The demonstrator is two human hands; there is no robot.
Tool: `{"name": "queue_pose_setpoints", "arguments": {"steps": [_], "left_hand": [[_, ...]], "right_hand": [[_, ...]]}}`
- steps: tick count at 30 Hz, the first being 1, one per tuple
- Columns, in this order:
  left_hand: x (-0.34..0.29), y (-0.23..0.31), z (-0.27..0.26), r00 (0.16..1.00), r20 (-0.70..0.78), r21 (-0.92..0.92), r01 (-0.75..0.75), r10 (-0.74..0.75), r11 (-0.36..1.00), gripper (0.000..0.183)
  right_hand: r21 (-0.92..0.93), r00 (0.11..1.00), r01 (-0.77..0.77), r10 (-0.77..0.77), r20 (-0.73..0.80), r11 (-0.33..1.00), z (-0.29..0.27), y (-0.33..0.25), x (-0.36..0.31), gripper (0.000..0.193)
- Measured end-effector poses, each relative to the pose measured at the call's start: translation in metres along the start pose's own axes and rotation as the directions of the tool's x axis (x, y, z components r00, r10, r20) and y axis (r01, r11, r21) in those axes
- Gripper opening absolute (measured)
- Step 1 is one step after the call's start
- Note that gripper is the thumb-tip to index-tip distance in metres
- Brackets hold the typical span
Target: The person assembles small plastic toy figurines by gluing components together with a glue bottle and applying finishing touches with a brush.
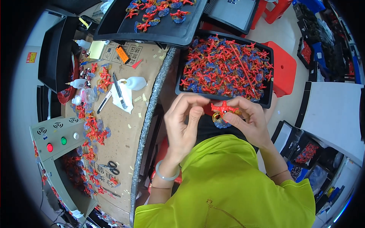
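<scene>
A small red toy figure [224, 108] on a yellow and blue clear base is pinched between the thumb and fingers of my right hand [249, 117], in front of my body. Just left of it, my left hand [184, 121] has its fingers bent and its thumb apart. Nothing shows between them, and its fingertips are close to the figure. Beyond both hands, a black bin [270, 81] is heaped with many more such figures. A long thin red stick [243, 64] lies across the heap.
On the left, a workbench [121, 138] carries craft knives [119, 91], scissors [110, 166], a white squeeze bottle [135, 83] and rows of figures. A grey machine [61, 138] with buttons stands at its far left. A black tray [118, 32] overlaps the bench's back end. Red stools [284, 68] stand beside the bin.
</scene>
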State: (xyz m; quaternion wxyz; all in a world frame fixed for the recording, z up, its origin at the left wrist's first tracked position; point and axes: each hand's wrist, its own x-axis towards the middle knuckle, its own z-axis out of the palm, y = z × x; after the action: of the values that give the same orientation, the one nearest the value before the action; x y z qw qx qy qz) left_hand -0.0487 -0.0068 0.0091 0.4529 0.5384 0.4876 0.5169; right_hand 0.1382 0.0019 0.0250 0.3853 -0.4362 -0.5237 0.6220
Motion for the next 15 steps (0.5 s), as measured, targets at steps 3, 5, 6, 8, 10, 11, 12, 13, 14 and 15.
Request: {"name": "queue_pose_setpoints", "arguments": {"steps": [3, 5, 6, 8, 10, 11, 12, 13, 14, 15], "left_hand": [[0.003, 0.013, -0.002, 1.000, -0.005, 0.155, -0.009, 0.010, 0.988, 0.007], [0.005, 0.017, -0.002, 0.994, 0.049, 0.325, -0.104, 0.092, 0.940, 0.007], [0.005, 0.018, -0.001, 0.995, 0.046, 0.328, -0.100, 0.090, 0.939, 0.007], [0.005, 0.023, 0.001, 0.992, 0.065, 0.361, -0.121, 0.104, 0.925, 0.007], [0.006, 0.027, 0.003, 0.994, 0.067, 0.358, -0.101, 0.082, 0.928, 0.007], [0.007, 0.028, 0.004, 0.996, 0.070, 0.352, -0.083, 0.063, 0.932, 0.008], [0.008, 0.029, 0.005, 0.996, 0.071, 0.353, -0.082, 0.061, 0.932, 0.008], [0.010, 0.031, 0.005, 0.993, 0.096, 0.377, -0.094, 0.062, 0.921, 0.008], [0.011, 0.031, 0.006, 0.991, 0.121, 0.401, -0.106, 0.062, 0.910, 0.008], [0.013, 0.030, 0.005, 0.991, 0.121, 0.400, -0.106, 0.062, 0.910, 0.008]], "right_hand": [[0.046, 0.996, -0.084, 0.082, 0.029, 0.995, -0.002, -0.002, -0.004, 0.017], [-0.004, 0.998, -0.041, 0.041, 0.040, 0.999, -0.001, -0.002, -0.003, 0.017], [-0.028, 0.999, -0.019, 0.020, 0.027, 0.999, -0.001, -0.001, -0.002, 0.018], [-0.050, 1.000, 0.001, 0.000, 0.014, 0.999, 0.000, 0.001, -0.002, 0.018], [-0.066, 0.999, 0.036, -0.036, 0.004, 0.997, 0.000, 0.003, -0.002, 0.019], [-0.064, 0.999, 0.035, -0.034, 0.003, 0.997, 0.000, 0.004, -0.001, 0.019], [-0.064, 0.999, 0.053, -0.053, 0.007, 0.997, -0.001, 0.005, -0.001, 0.018], [-0.064, 0.997, 0.073, -0.073, 0.011, 0.995, -0.001, 0.005, 0.000, 0.017], [-0.064, 0.997, 0.073, -0.073, 0.011, 0.995, -0.002, 0.005, 0.000, 0.017], [-0.072, 0.996, 0.089, -0.088, 0.009, 0.993, -0.002, 0.004, 0.000, 0.017]]}}
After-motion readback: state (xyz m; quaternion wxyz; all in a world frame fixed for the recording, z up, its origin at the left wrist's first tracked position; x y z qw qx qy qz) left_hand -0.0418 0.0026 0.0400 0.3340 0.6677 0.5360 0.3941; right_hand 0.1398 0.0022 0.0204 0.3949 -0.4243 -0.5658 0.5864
